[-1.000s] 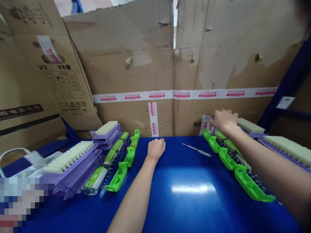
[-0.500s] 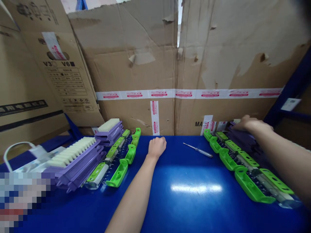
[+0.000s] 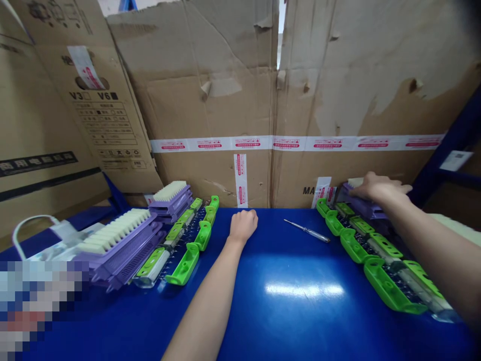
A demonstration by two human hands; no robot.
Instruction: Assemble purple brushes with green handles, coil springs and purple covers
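Note:
My left hand (image 3: 243, 225) rests on the blue table (image 3: 278, 321) as a closed fist, with nothing visible in it. At the far right, my right hand (image 3: 378, 189) grips a purple slotted plastic part (image 3: 364, 206) with cream comb-like blocks on top. The fingers partly cover that part. Between my hands lies a screwdriver (image 3: 308, 230) with a clear handle, apart from both. A row of green curved plastic pieces (image 3: 353, 245) and a row of clear pieces with lime-green plates (image 3: 385, 245) run below my right hand and forearm.
Purple parts with cream blocks (image 3: 124, 240), lime-plated clear pieces (image 3: 152, 265) and green curved pieces (image 3: 184, 265) line the left side. A white plug and cable (image 3: 65, 230) sit beyond them. Cardboard (image 3: 210, 100) walls the back; a blue metal post (image 3: 447, 135) stands right.
My right hand has shifted slightly left and up, and the purple part under it now shows further left. My left fist stays in place. The view has tilted a little.

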